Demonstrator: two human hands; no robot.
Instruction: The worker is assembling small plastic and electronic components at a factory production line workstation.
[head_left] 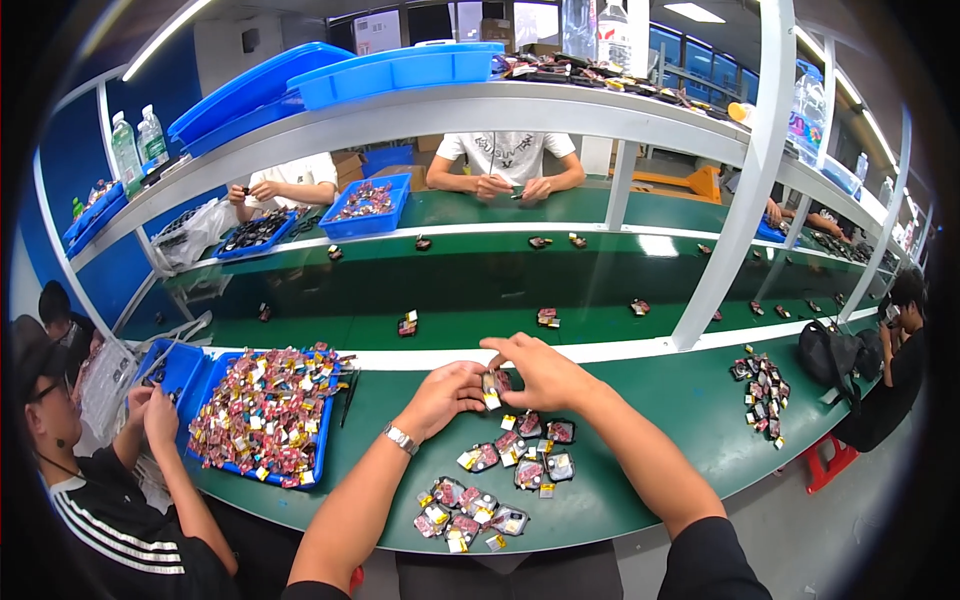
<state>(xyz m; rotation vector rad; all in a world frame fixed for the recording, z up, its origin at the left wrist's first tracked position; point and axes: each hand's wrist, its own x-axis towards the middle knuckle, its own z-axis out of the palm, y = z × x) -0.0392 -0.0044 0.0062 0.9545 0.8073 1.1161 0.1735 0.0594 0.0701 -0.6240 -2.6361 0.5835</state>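
Observation:
My left hand [447, 394], with a metal-banded watch on the wrist, and my right hand [545, 374] meet above the table near its far white rail. Between their fingertips is a small electronic unit [492, 392] with a white-and-yellow tab; the fingers partly cover it. Both hands are closed on it, the right with its index finger arched over the top. Just below them on the green table lies a cluster of similar units [530, 472], dark casings with red circuit boards. A second cluster [462, 516] sits closer to the front edge.
A blue tray [325, 440] heaped with red boards stands left, beside a co-worker [110, 500]. Beyond the white rail [420, 360], a green conveyor belt [480, 290] carries scattered units. Another pile [762, 395] and a black bag [835, 352] lie right. A shelf post [735, 180] rises ahead.

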